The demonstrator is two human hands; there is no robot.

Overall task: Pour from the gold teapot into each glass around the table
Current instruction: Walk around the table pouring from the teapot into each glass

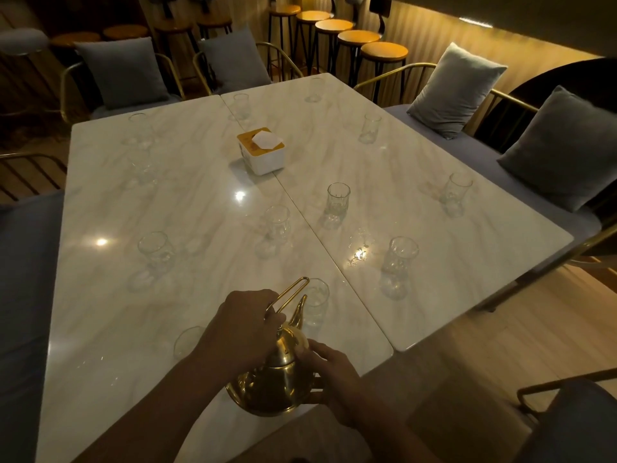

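Observation:
The gold teapot (277, 379) is tilted forward above the near edge of the white marble table (110, 329), its spout over a clear glass (315, 305). My left hand (243, 325) grips the teapot's wire handle from above. My right hand (329, 372) touches the lid and the pot's right side with its fingers spread. Another glass (187, 340) stands just left of my left hand, partly hidden by it. Several more clear glasses stand around the table, among them a left glass (155, 250), a middle glass (338, 198) and a right glass (399, 255).
A white tissue box (263, 152) with an orange top sits mid-table. A seam runs diagonally between the two tabletops. Chairs with grey cushions (457, 91) ring the table. Bar stools (357, 38) line the back wall. Wooden floor lies to the right.

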